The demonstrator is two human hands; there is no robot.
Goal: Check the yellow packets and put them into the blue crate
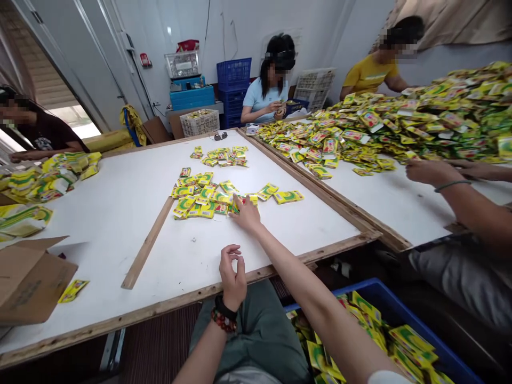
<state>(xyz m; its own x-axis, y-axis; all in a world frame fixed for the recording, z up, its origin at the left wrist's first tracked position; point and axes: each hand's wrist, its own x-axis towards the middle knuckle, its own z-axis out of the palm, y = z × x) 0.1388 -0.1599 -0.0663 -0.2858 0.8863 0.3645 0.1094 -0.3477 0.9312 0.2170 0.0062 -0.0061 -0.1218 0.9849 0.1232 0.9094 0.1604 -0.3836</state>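
Note:
On the white table (156, 256), my right hand (247, 215) reaches to the near right side of a loose heap of small yellow-and-green packets (205, 194). Its fingers are apart, and the fingertips touch packets there; I see none lifted. My left hand (233, 277) is at the table's near edge, palm turned inward and fingers loosely curled, with a gap to the thumb and nothing inside. A dark band and a beaded bracelet (224, 320) circle that wrist. Two packets (288, 197) lie just right of the heap.
A wooden strip (148, 242) lies left of the heap. A cardboard box (36, 282) stands at left. Below right, a blue crate (376, 285) holds packets. Beyond a wooden divider (320, 192) rises a large packet pile (400, 122). Several co-workers sit around the tables.

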